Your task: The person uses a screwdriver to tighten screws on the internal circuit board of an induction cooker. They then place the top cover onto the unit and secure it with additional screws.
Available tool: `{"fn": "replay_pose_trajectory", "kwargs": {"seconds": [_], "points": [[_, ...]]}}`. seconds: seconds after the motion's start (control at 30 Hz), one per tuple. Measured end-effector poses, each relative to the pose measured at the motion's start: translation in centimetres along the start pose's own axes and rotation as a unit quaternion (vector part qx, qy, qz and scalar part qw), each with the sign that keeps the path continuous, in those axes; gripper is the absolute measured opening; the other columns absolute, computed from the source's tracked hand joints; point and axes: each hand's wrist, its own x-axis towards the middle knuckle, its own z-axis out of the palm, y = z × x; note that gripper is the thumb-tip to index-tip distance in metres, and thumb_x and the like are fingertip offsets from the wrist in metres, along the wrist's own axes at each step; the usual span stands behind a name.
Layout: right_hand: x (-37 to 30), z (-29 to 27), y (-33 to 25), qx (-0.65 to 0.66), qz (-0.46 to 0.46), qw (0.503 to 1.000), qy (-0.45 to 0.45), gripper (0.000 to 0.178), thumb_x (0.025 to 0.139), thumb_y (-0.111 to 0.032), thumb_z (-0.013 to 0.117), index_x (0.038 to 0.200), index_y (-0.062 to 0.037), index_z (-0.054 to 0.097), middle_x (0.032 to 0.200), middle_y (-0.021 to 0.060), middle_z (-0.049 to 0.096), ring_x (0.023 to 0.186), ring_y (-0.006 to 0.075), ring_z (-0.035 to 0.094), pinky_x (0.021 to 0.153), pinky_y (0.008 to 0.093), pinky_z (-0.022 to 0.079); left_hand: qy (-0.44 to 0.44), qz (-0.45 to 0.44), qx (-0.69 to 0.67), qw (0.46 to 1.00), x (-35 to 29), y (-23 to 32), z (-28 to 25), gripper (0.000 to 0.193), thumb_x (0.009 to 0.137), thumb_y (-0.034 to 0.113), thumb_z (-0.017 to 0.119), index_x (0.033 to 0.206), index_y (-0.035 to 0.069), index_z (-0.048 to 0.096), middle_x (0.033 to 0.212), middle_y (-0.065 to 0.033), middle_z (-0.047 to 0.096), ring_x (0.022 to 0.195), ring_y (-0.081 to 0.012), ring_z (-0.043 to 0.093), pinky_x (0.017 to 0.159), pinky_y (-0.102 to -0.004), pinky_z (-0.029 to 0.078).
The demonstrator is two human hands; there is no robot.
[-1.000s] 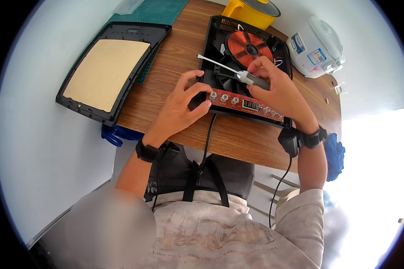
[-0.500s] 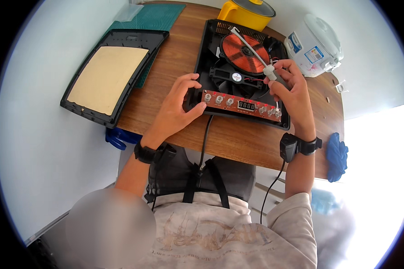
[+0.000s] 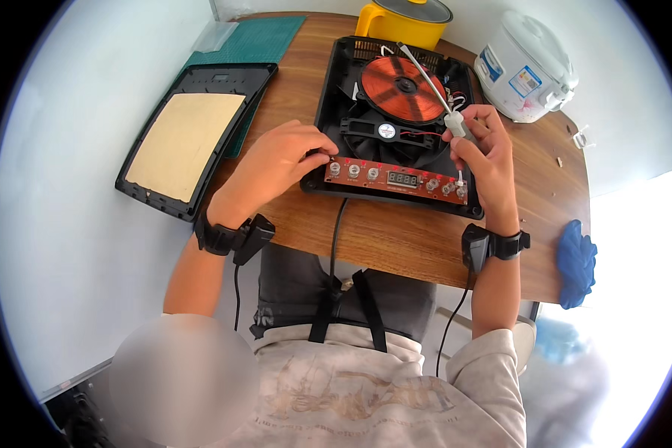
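Note:
In front of me lies the opened base of an induction cooker (image 3: 322,123), a black shell with a round copper coil (image 3: 384,88), a black fan (image 3: 366,134) and a reddish-brown control board (image 3: 384,176) along its near edge. My left hand (image 3: 282,155) has thumb and fingertips pinched together at the board's left end; whatever they grip is too small or hidden to make out. Held in my right hand (image 3: 487,153) is a screwdriver (image 3: 428,76) with a pale handle. Its shaft points away from me over the coil, and its tip touches nothing I can see.
To the left, a black cover with a cream sheet (image 3: 187,145) rests partly on a green cutting mat (image 3: 265,37). Behind stand a yellow pot (image 3: 405,26) and a white rice cooker (image 3: 526,67). A blue cloth-like bundle (image 3: 576,261) hangs at the table's right edge.
My left hand has gone from spread fingers at the base's left side to a pinch at the control board's left end. The screwdriver stays in my right hand.

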Motion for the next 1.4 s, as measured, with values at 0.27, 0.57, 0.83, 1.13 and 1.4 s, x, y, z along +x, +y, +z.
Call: {"fn": "replay_pose_trajectory", "kwargs": {"seconds": [0.27, 0.57, 0.83, 1.13, 1.4], "points": [[-0.5, 0.2, 0.5, -0.014, 0.009, 1.000, -0.001, 0.033, 0.089, -0.002, 0.063, 0.120, -0.0064, 0.053, 0.101, 0.0080, 0.071, 0.080, 0.0059, 0.060, 0.064, 0.0211, 0.046, -0.030, -0.005, 0.006, 1.000, 0.6, -0.3, 0.2, 0.013, 0.097, 0.012, 0.069, 0.106, 0.004, 0.074, 0.099, -0.0091, 0.071, 0.095, -0.0278, 0.065, 0.082, -0.0382, 0.053], [-0.5, 0.4, 0.7, -0.028, 0.010, 1.000, -0.007, 0.031, 0.089, -0.002, 0.062, 0.118, -0.0051, 0.054, 0.102, 0.0097, 0.071, 0.089, 0.0089, 0.064, 0.071, 0.0223, 0.050, -0.048, 0.014, 0.050, 0.997, 1.1, 0.4, -0.3, 0.013, 0.099, 0.014, 0.066, 0.104, 0.003, 0.072, 0.098, -0.0095, 0.069, 0.093, -0.0293, 0.066, 0.080, -0.0381, 0.054], [-0.7, 0.6, 0.9, -0.034, -0.007, 0.999, -0.009, 0.031, 0.090, -0.001, 0.064, 0.118, -0.0043, 0.053, 0.104, 0.0112, 0.072, 0.098, 0.0134, 0.067, 0.085, 0.0282, 0.053, -0.057, 0.066, 0.138, 0.987, 1.3, 1.0, -0.5, 0.011, 0.095, 0.011, 0.068, 0.101, 0.003, 0.071, 0.095, -0.0072, 0.067, 0.089, -0.0276, 0.067, 0.077, -0.0376, 0.056], [-0.8, 0.9, 0.9, -0.074, -0.025, 0.997, -0.003, 0.033, 0.090, -0.002, 0.066, 0.119, -0.0041, 0.053, 0.100, 0.0106, 0.073, 0.095, 0.0123, 0.067, 0.085, 0.0280, 0.053, -0.055, 0.079, 0.183, 0.978, 1.2, 1.6, -0.5, 0.010, 0.092, 0.009, 0.069, 0.100, 0.003, 0.070, 0.094, -0.0064, 0.065, 0.088, -0.0264, 0.067, 0.074, -0.0378, 0.057], [-0.7, 0.8, 1.3, -0.102, -0.037, 0.994, -0.005, 0.033, 0.089, -0.006, 0.068, 0.119, -0.0050, 0.053, 0.096, 0.0085, 0.074, 0.087, 0.0106, 0.064, 0.079, 0.0272, 0.051, -0.056, 0.109, 0.267, 0.956, 0.9, 1.7, -0.1, 0.019, 0.088, 0.004, 0.069, 0.107, 0.006, 0.069, 0.099, -0.0045, 0.062, 0.090, -0.0224, 0.067, 0.071, -0.0350, 0.057]]}}
